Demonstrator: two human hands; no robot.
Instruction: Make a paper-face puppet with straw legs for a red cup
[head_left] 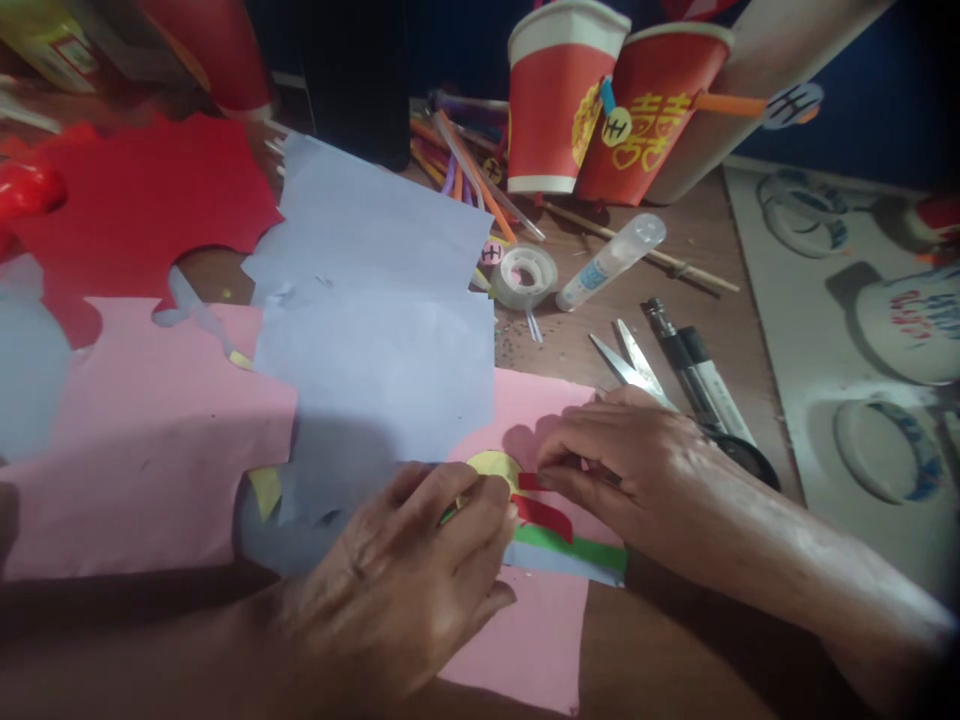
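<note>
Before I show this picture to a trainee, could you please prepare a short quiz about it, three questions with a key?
1. True or false: the scissors lie with their blades apart.
2. Which hand is nearer to the scissors: a) the left hand; b) the right hand?
3. Fill the gap: directly below the red paper pieces in the picture runs a ____ strip.

Key: 1. true; 2. b; 3. green

Yellow 囍 (pixel 645 110) I read remotely on the red tapered paper cup (pixel 651 125), one o'clock, black H-like sign (pixel 491 253) on the round pink paper tag (pixel 487 250), twelve o'clock
</note>
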